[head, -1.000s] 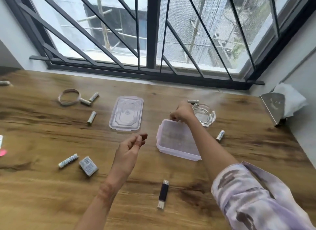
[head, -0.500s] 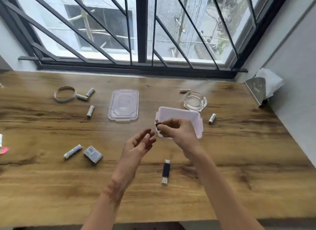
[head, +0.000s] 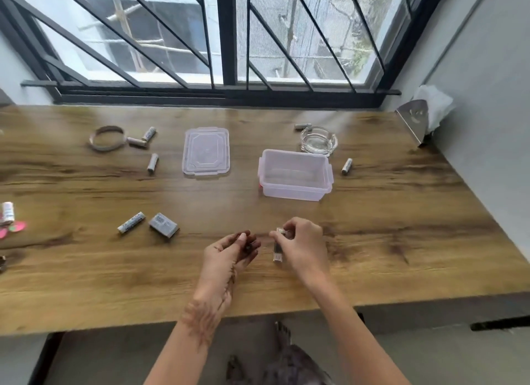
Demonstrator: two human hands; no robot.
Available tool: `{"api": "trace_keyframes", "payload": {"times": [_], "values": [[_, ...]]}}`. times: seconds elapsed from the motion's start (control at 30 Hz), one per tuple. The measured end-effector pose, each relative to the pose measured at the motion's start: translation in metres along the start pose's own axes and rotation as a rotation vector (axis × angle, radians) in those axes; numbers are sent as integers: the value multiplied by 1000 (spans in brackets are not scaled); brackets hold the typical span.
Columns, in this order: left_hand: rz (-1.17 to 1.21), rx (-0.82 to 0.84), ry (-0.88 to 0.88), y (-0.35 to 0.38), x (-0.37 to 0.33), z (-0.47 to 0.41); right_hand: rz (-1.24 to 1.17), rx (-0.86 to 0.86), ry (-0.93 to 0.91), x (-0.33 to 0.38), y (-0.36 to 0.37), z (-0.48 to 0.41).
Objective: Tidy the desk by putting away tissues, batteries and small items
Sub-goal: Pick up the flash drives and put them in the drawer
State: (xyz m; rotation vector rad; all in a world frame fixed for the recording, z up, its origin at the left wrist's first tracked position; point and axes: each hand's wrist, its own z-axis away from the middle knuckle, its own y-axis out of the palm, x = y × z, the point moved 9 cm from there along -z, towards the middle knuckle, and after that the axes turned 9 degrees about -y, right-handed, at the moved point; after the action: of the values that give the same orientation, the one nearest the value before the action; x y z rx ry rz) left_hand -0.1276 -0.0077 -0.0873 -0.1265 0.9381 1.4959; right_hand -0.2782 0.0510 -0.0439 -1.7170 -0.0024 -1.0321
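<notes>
Low in the frame's centre, the right hand (head: 301, 245) pinches a small stick-shaped item (head: 278, 248) lying on the wooden worktop (head: 401, 241). The left hand (head: 232, 251) hovers beside it, fingers loosely curled, holding nothing discernible. An open clear container (head: 295, 174) sits above them, batteries scattered around.

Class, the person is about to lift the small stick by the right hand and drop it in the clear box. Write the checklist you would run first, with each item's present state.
1. Right hand has its fingers on the small stick: ok, though the stick lies on the desk and the grip is blurred.
2. Clear box is open: ok, its lid lies apart to the left.
3. Box has room: ok, nothing is visible inside.
4. Path from stick to box is free: ok, bare desk between.
5. Left hand is empty: cannot tell, something dark sits at its fingertips.
6. Glass ashtray clear of the drop: ok, it sits behind the box.
</notes>
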Motion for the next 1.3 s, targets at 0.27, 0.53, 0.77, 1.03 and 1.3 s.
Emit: {"api": "trace_keyframes", "payload": {"times": [0.27,0.53,0.77,1.03,1.3], "values": [[-26,-34,-60,-17,16,3,109,14,15,-5,18,8],[61,19,-91,-13,37,16,-134,9,-141,32,7,47],[214,176,-79,-1,53,42,-98,69,-341,52,11,96],[361,105,-62,-30,99,73,-595,5,124,-31,7,156],[337,34,-116,-59,149,101,-1637,-136,1099,-163,112,214]]}}
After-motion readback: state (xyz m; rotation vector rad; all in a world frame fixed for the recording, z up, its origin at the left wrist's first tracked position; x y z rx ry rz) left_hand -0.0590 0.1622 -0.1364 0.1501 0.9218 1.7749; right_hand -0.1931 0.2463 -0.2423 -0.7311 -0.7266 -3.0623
